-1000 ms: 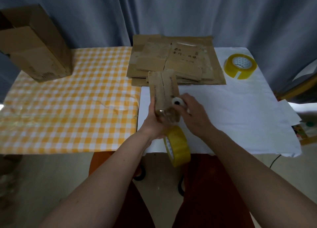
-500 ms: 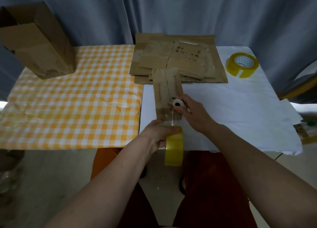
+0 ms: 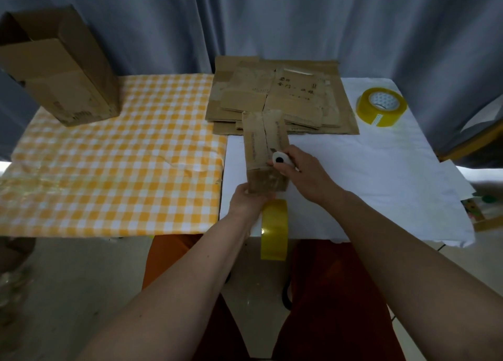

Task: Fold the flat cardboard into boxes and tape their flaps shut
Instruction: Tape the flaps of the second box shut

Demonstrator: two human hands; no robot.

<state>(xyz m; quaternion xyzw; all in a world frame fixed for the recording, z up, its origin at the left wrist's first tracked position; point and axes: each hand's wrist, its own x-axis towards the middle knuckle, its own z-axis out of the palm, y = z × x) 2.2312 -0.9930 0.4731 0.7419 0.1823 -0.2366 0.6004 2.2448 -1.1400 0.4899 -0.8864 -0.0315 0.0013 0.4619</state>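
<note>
A small brown folded cardboard box point(image 3: 265, 154) stands on the white cloth-covered counter point(image 3: 381, 175), between both hands. The left hand point(image 3: 249, 201) grips the box's near lower end, just above a yellow roll of packing tape point(image 3: 274, 230) that hangs on edge at the counter's front; whether the hand also holds the roll cannot be told. The right hand point(image 3: 302, 170) grasps a small white cutter point(image 3: 281, 160) against the box's right side. Behind lies one stack of flat brown cardboard sheets point(image 3: 280, 99). Two tape rolls show: the second yellow roll point(image 3: 381, 110) lies far right. A larger open brown cardboard box point(image 3: 60, 69) stands on the yellow checked cloth point(image 3: 109, 170).
</note>
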